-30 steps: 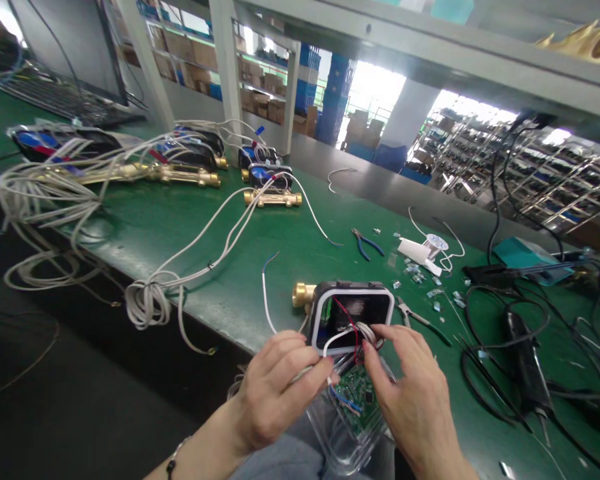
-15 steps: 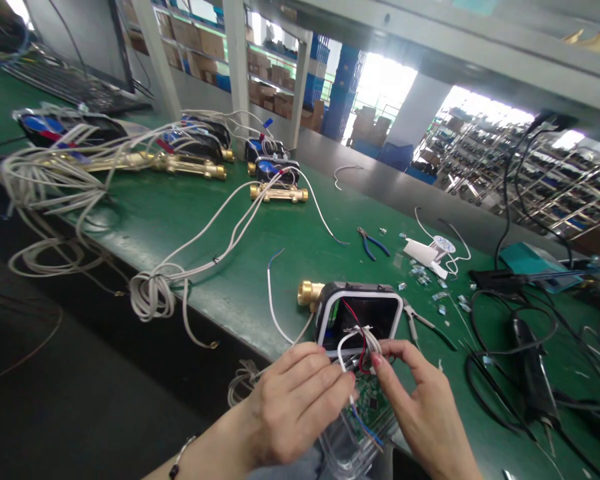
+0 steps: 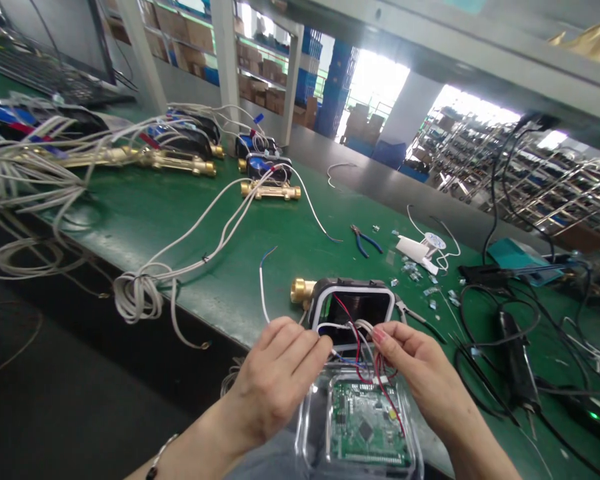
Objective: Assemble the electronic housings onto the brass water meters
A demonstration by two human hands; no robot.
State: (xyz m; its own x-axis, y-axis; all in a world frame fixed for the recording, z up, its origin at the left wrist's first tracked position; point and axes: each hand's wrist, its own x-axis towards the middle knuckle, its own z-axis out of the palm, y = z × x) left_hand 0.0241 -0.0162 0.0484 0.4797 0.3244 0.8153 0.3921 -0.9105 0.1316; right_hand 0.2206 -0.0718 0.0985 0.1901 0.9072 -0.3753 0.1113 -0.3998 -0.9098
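Note:
A black meter housing (image 3: 325, 313) with a pale seal round its opening stands on the bench, a brass threaded fitting (image 3: 300, 291) at its left. My left hand (image 3: 285, 373) is closed on a white cable (image 3: 325, 327) at the housing's near left corner; its fingertips are partly hidden. Between thumb and fingers, my right hand (image 3: 405, 350) pinches grey wires (image 3: 365, 325) at the opening. Below both hands lies a clear plastic cover (image 3: 305, 427) with a green circuit board (image 3: 367, 427) in it. Red and black wires (image 3: 387, 393) run from the board up to the housing.
Blue-handled cutters (image 3: 364, 240), pliers (image 3: 423, 319) and small clear scraps (image 3: 413, 270) lie beyond the housing. A black soldering iron (image 3: 517, 360) with loose cords is at right. Brass meters (image 3: 270, 190) and coiled grey cables (image 3: 140, 297) are at left.
The clear cover with the board has swung down flat, so the board's face shows below my hands. My left hand has shifted slightly left with the white cable. My right hand keeps its pinch.

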